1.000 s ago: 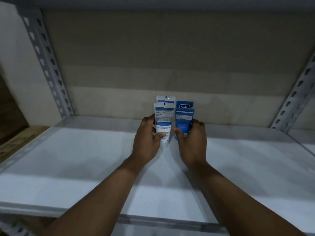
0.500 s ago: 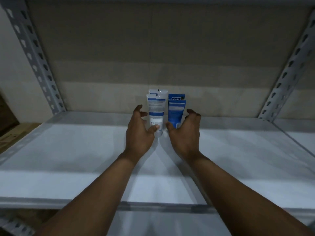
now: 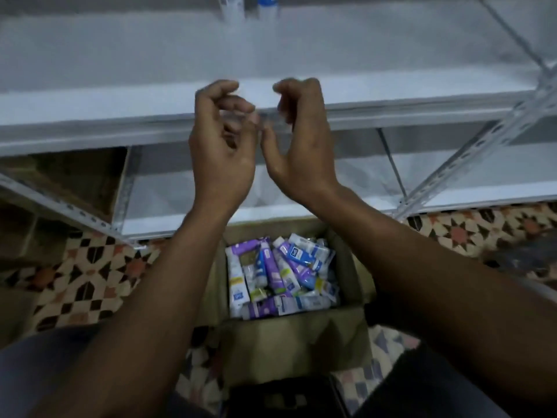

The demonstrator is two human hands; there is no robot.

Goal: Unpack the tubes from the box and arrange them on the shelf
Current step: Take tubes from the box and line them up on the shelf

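An open cardboard box [image 3: 351, 267] sits on the floor below me, holding several white, blue and purple tubes [image 3: 278, 274] lying in a heap. My left hand [image 3: 223, 146] and my right hand [image 3: 298, 140] hang side by side above the box, level with the front edge of the white shelf [image 3: 90, 55]. Both hands are empty, fingers loosely curled and apart. At the top edge, the bottoms of a white tube [image 3: 232, 7] and a blue tube [image 3: 267, 3] stand at the back of that shelf.
A lower white shelf [image 3: 482, 176] lies behind the box. Perforated grey metal uprights [image 3: 470, 152] slant at the right and left. The floor has patterned tiles [image 3: 90, 276]. A brown cardboard panel [image 3: 69, 176] sits at the left. My dark-clothed knees flank the box.
Both hands let go of the tubes standing on the shelf and drew back toward me. My view dropped from the shelf's back wall down to the box on the floor.
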